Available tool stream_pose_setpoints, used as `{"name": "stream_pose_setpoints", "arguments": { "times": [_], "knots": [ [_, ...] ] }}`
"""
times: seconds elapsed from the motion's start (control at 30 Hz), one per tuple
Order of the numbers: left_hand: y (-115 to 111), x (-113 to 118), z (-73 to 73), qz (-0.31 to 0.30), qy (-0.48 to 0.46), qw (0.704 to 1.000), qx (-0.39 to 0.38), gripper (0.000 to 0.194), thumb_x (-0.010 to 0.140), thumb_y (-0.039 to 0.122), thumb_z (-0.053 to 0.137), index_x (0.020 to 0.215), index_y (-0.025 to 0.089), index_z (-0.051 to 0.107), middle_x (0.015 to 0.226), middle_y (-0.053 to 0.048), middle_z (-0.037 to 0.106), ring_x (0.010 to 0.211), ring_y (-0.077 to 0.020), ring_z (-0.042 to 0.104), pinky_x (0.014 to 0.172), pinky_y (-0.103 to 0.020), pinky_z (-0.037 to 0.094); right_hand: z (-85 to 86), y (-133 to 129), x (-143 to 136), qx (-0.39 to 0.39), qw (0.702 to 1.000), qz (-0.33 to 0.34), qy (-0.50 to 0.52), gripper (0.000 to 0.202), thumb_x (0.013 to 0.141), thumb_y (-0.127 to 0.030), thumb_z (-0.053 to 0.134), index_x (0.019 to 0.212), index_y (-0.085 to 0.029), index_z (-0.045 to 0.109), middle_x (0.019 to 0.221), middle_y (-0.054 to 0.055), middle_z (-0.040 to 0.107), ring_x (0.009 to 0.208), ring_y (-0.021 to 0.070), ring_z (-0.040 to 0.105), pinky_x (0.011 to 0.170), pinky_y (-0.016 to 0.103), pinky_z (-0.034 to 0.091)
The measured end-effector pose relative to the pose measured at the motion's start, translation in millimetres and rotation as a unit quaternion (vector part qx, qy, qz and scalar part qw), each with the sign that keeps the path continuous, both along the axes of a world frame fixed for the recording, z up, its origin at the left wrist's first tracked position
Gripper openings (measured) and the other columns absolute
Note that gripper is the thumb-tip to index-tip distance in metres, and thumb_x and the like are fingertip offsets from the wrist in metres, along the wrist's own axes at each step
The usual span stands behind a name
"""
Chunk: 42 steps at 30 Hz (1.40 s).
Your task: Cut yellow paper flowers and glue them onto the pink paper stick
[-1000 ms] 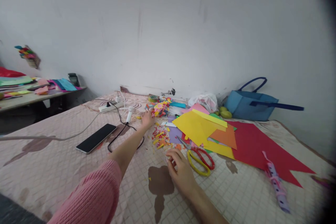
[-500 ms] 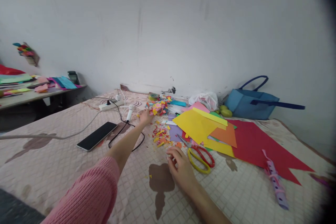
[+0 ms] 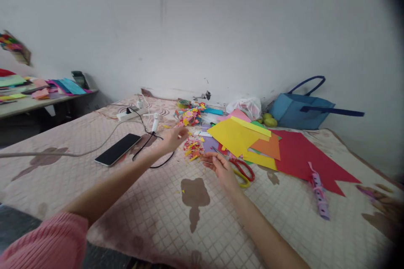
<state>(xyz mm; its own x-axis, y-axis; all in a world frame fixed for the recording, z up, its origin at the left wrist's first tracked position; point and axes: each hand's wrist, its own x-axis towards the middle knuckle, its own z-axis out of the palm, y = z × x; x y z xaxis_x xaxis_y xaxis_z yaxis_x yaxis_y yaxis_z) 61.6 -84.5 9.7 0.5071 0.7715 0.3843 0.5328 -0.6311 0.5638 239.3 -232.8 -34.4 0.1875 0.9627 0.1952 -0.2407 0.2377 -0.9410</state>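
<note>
My left hand [image 3: 175,138] hovers just left of the heap of tiny paper scraps [image 3: 193,148]. Its fingers are curled loosely and stand apart, with nothing visible in them. To the right of the scraps is my right hand [image 3: 220,167], fingers stretched leftward; I see nothing clearly held. Scissors [image 3: 244,172] with one red and one yellow handle lie right beside it, partly hidden behind the hand. Beyond my left hand sits a cluster of colourful paper flowers [image 3: 190,116]. Yellow paper sheets [image 3: 232,134] are stacked to the right of the scraps.
A phone [image 3: 118,149], a power strip [image 3: 131,114] and cables are on the left. Large red paper [image 3: 303,155], a rolled purple paper piece [image 3: 319,195] and a blue bag [image 3: 303,111] are on the right. A white plastic bag [image 3: 244,108] rests by the wall.
My left hand has drawn back from the paper flowers toward me. My right hand has moved up to the scraps' edge, its fingers straighter. The view has shifted slightly.
</note>
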Motion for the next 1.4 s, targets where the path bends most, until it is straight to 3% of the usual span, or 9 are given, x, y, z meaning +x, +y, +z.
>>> {"name": "stream_pose_setpoints", "arguments": {
  "times": [0.13,0.27,0.43,0.6,0.73,0.93,1.07,1.23,1.4],
  "knots": [
    [-53,21,-7.6,-0.141,-0.021,0.988,-0.055,0.029,0.079,0.039,0.06,0.095,0.015,0.064,0.081,-0.003,0.069,0.069,-0.0126,0.062,0.062,-0.022,0.047,8.5,9,-3,0.005,0.999,0.008,-0.049,0.023,0.081,-0.043,0.057,0.092,-0.024,0.063,0.1,0.004,0.068,0.095,0.0231,0.064,0.086,0.042,0.052],
    [-50,27,0.6,-0.11,0.001,0.992,-0.067,0.017,0.078,0.03,0.061,0.079,0.013,0.063,0.063,-0.001,0.062,0.055,-0.0102,0.054,0.052,-0.02,0.04,22.0,14,-1,0.024,0.988,0.014,-0.154,0.028,0.083,-0.042,0.055,0.105,-0.024,0.06,0.112,0.005,0.064,0.104,0.0224,0.06,0.089,0.041,0.05],
    [-61,-9,8.6,-0.151,0.063,0.984,-0.071,0.02,0.081,0.034,0.057,0.083,0.014,0.061,0.071,-0.001,0.06,0.057,-0.0102,0.052,0.053,-0.021,0.038,26.8,7,14,0.048,0.97,-0.042,-0.234,0.031,0.083,-0.037,0.057,0.111,-0.025,0.057,0.122,0.008,0.058,0.115,0.0219,0.054,0.094,0.037,0.045],
    [-100,-39,-20.1,-0.313,0.146,0.936,-0.068,0.02,0.076,0.031,0.066,0.091,0.018,0.059,0.093,-0.004,0.059,0.077,-0.0137,0.058,0.063,-0.021,0.043,18.0,-1,18,-0.024,0.978,-0.058,-0.2,0.027,0.086,-0.041,0.052,0.101,-0.021,0.059,0.097,0.008,0.066,0.088,0.0213,0.064,0.075,0.035,0.053],
    [-73,-29,-28.9,-0.269,0.119,0.956,-0.013,0.017,0.091,0.022,0.043,0.084,0.017,0.059,0.088,-0.006,0.061,0.079,-0.013,0.058,0.07,-0.022,0.046,11.3,-1,17,-0.037,0.972,-0.057,-0.227,0.025,0.087,-0.041,0.051,0.099,-0.021,0.061,0.093,0.007,0.067,0.087,0.0212,0.064,0.075,0.034,0.053],
    [-10,0,4.2,-0.09,0.1,0.985,0.111,0.034,0.09,0.02,0.043,0.123,0.014,0.049,0.133,-0.016,0.049,0.126,-0.0259,0.043,0.103,-0.044,0.035,10.9,6,39,-0.026,0.942,-0.13,-0.309,0.024,0.089,-0.038,0.048,0.102,-0.023,0.062,0.101,0.007,0.066,0.092,0.0212,0.063,0.083,0.035,0.049],
    [-34,-1,3.8,-0.213,0.086,0.973,-0.025,0.032,0.092,0.023,0.039,0.119,0.015,0.053,0.123,-0.013,0.059,0.114,-0.0211,0.055,0.096,-0.036,0.044,22.3,9,59,-0.023,0.934,-0.164,-0.316,0.025,0.088,-0.04,0.048,0.098,-0.022,0.062,0.093,0.007,0.068,0.082,0.0199,0.064,0.074,0.033,0.051],
    [-66,7,-16.7,-0.386,0.053,0.883,-0.261,0.026,0.09,0.026,0.045,0.109,0.018,0.06,0.102,-0.006,0.069,0.089,-0.0151,0.065,0.074,-0.024,0.052,33.1,5,89,-0.064,0.926,-0.154,-0.338,0.024,0.082,-0.044,0.057,0.085,-0.022,0.066,0.079,0.005,0.069,0.072,0.0219,0.064,0.068,0.035,0.052],
    [-36,43,-15.2,-0.162,-0.069,0.978,-0.111,0.028,0.084,0.017,0.048,0.108,0.02,0.061,0.112,-0.008,0.065,0.1,-0.0189,0.061,0.083,-0.032,0.051,29.1,7,97,-0.077,0.97,-0.109,-0.206,0.03,0.077,-0.05,0.06,0.084,-0.021,0.066,0.081,0.005,0.068,0.072,0.0202,0.064,0.066,0.035,0.054]
  ]
}}
